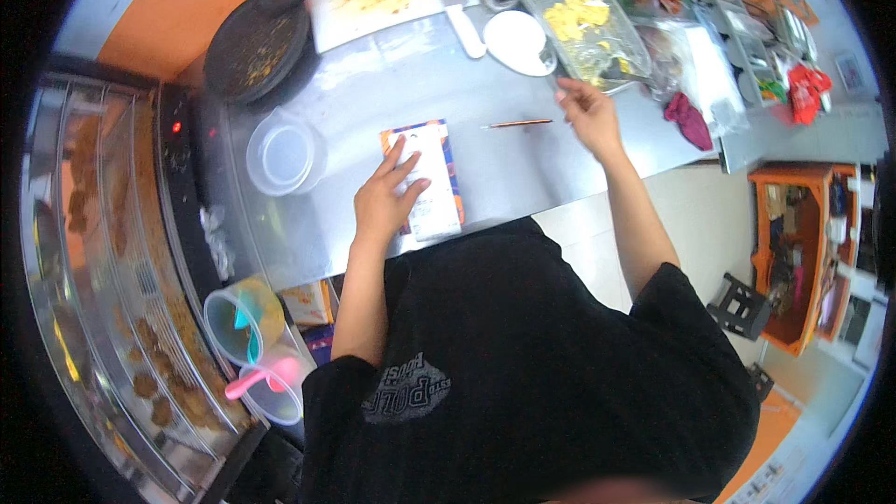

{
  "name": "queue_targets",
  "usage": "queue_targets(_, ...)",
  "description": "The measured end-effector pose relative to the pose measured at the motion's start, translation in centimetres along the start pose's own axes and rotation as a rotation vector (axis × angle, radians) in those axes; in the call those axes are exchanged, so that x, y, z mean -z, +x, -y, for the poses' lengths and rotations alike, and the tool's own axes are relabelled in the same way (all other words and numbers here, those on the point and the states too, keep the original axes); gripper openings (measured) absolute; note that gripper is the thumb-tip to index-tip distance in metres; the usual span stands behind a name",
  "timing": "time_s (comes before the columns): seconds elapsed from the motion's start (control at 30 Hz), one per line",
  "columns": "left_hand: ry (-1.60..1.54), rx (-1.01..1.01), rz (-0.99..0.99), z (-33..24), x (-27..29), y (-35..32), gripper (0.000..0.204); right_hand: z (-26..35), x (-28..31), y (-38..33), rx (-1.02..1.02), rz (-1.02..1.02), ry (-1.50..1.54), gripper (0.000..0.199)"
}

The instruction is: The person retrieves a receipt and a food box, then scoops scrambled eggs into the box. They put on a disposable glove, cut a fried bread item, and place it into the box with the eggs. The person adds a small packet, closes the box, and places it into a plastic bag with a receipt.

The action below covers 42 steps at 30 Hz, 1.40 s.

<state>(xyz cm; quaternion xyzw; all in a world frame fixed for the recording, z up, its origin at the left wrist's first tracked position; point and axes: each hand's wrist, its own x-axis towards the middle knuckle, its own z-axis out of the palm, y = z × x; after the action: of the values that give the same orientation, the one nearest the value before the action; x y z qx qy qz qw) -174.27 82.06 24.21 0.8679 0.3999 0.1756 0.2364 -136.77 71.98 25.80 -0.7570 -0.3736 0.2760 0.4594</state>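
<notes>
A flat carton lies on the steel counter just before the person, under the left hand, whose spread fingers press flat on it without closing. A clear tub stands to its left. Beyond the carton a thin stick lies just beside the right hand. That hand reaches toward a clear tray of yellow food; whether its fingers pinch anything cannot be told. A white plate sits beside the tray.
</notes>
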Motion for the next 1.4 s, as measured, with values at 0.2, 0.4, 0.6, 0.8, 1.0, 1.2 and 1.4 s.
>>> queue_targets(0.2,-0.114,0.102,0.046,-0.1,-0.2,0.1,0.045,-1.9,9.9,2.5,-0.078,-0.315,0.043,0.023)
queue_targets(0.4,-0.165,0.190,0.050,-1.1,0.1,0.0,0.046,-1.4,8.0,7.6,-0.038,-0.153,-0.015,0.023)
queue_targets(0.6,-0.258,0.295,0.030,-2.1,-0.1,0.1,0.051,1.6,-0.6,19.4,0.223,0.042,-0.209,0.035)
queue_targets(0.8,-0.388,0.359,0.057,-2.0,0.0,0.2,0.052,3.8,-6.4,30.7,0.132,0.077,-0.533,0.050)
queue_targets(1.0,-0.391,0.450,0.023,-2.7,-0.1,0.1,0.051,4.0,-7.5,35.1,-0.080,0.275,-0.537,0.055)
queue_targets(1.2,-0.417,0.466,0.031,-2.7,0.0,0.4,0.051,4.1,-7.4,34.2,-0.314,0.214,-0.183,0.040)
queue_targets(1.4,-0.422,0.441,0.033,-2.1,-0.3,0.4,0.051,2.4,-7.7,31.5,-0.232,0.108,0.198,0.030)
